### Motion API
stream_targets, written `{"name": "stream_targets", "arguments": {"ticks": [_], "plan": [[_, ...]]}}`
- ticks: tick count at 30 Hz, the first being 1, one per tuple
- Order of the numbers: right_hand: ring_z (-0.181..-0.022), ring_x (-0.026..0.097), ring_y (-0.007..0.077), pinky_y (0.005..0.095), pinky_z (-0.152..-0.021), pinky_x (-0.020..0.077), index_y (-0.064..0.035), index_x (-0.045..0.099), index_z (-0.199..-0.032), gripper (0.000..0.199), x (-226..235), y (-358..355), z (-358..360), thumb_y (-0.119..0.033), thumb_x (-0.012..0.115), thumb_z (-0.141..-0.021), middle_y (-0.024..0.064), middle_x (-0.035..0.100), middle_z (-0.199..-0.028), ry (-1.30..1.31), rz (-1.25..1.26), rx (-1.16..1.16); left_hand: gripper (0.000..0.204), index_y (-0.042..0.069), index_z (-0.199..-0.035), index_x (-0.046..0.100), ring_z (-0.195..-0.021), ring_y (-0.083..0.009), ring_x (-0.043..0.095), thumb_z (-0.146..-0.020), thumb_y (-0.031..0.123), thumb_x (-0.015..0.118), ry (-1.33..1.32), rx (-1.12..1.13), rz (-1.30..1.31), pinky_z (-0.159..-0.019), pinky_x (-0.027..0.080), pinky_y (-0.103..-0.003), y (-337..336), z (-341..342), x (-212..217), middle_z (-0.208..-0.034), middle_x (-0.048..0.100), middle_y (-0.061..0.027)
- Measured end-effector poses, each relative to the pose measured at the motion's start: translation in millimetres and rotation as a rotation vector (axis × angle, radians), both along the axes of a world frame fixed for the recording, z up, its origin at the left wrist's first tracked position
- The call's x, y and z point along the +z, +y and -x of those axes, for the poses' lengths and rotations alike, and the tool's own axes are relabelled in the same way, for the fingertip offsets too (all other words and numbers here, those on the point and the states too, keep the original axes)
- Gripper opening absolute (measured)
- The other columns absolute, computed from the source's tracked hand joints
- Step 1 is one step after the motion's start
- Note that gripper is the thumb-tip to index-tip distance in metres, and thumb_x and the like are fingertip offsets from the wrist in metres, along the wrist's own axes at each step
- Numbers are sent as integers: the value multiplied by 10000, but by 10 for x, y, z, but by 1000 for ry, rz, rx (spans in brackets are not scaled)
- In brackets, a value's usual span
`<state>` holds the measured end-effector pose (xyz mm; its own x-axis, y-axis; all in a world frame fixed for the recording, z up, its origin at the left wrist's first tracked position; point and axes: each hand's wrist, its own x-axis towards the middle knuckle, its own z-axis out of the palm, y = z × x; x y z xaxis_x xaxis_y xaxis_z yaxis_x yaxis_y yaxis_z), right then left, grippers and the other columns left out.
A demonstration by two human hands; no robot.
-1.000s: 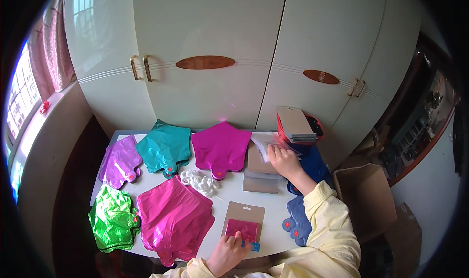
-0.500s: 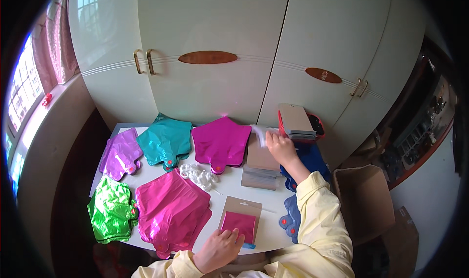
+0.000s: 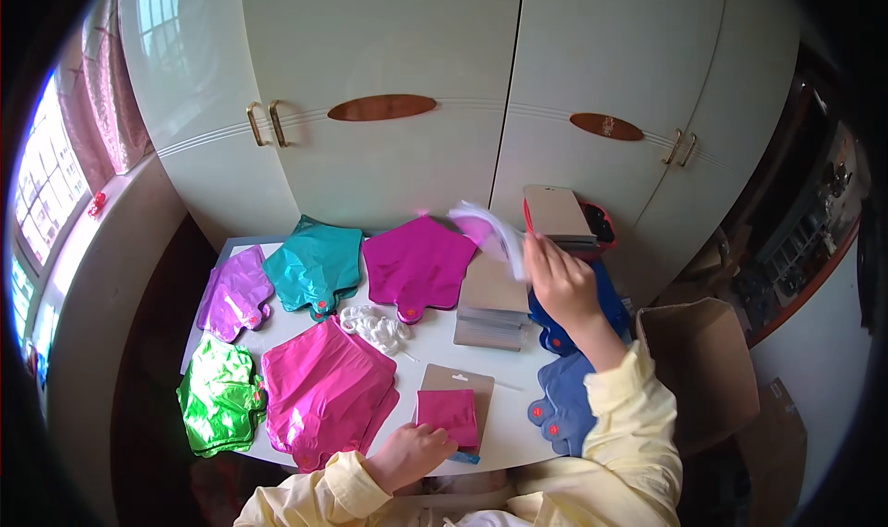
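Observation:
My right hand [image 3: 566, 282] pinches a clear plastic bag [image 3: 495, 235], smeared by motion, in the air above a stack of cardboard cards [image 3: 495, 291]. Low in front of me, my left hand [image 3: 413, 455] has its fingers curled at the lower edge of a folded pink foil balloon [image 3: 449, 414]. That balloon lies on a cardboard backing card [image 3: 460, 381] with a hanging slot at its top. A small blue piece [image 3: 465, 456] shows under the card's lower end; what it is I cannot tell.
Flat foil balloons lie in piles: purple [image 3: 236, 291], teal [image 3: 314, 263], magenta [image 3: 416, 263], green [image 3: 217, 397], large pink [image 3: 324, 393], blue [image 3: 566, 397]. White string [image 3: 375, 328] lies mid-table. A red basket [image 3: 606, 226] with cards stands back right, an open carton [image 3: 698, 370] beyond the table.
The plastic bag has come up off the card stack and spread out in my right hand, which is nearer now. My left hand stays by the folded balloon, shifted slightly.

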<state>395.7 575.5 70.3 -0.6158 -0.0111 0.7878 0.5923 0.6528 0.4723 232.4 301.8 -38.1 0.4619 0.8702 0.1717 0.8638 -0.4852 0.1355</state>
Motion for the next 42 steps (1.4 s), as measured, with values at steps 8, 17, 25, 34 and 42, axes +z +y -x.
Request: {"name": "stream_targets", "arguments": {"ticks": [8, 17, 25, 34, 42], "plan": [[-803, 706, 244, 289, -622, 562, 52, 625, -1075, 261, 43, -1059, -959, -39, 674, -836, 159, 691, -955, -93, 111, -214, 113, 93, -875, 554, -800, -183, 638, -765, 116, 559, -26, 30, 36, -645, 526, -316, -94, 32, -35, -839, 591, -25], [-846, 701, 257, 306, -649, 560, 48, 613, -1114, 266, -337, -1239, -1446, -72, 624, -877, 169, 689, -1007, -175, 162, -422, 196, 82, -952, 599, -887, -187, 649, -761, 112, 563, -31, 52, 82, -715, 523, -316, -86, 23, 42, -951, 651, -27], [-886, 695, 257, 363, -698, 565, -44, 606, -1096, 351, -992, -1270, -1298, -248, 658, -815, 127, 700, -966, -458, 804, -267, 86, 113, -838, 569, -779, -177, 641, -753, 130, 567, -104, 49, -46, -670, 518, -304, -102, 54, -27, -787, 605, -4], [-941, 639, 285, 381, -837, 517, -93, 667, -1102, 334, -603, 21, -118, -279, 671, -825, 87, 676, -1044, -437, 944, 74, 83, 107, -827, 561, -769, -172, 639, -746, 116, 568, -142, 52, -72, -653, 518, -302, -98, 53, -16, -774, 599, -4], [-991, 642, 272, 384, -842, 521, -106, 707, -1057, 268, -929, 528, 199, -265, 621, -859, 73, 685, -1070, -551, 1113, -21, 132, 86, -891, 581, -836, -171, 648, -761, 109, 566, -149, 39, 18, -700, 526, -304, -110, 98, -33, -896, 642, -16]]}}
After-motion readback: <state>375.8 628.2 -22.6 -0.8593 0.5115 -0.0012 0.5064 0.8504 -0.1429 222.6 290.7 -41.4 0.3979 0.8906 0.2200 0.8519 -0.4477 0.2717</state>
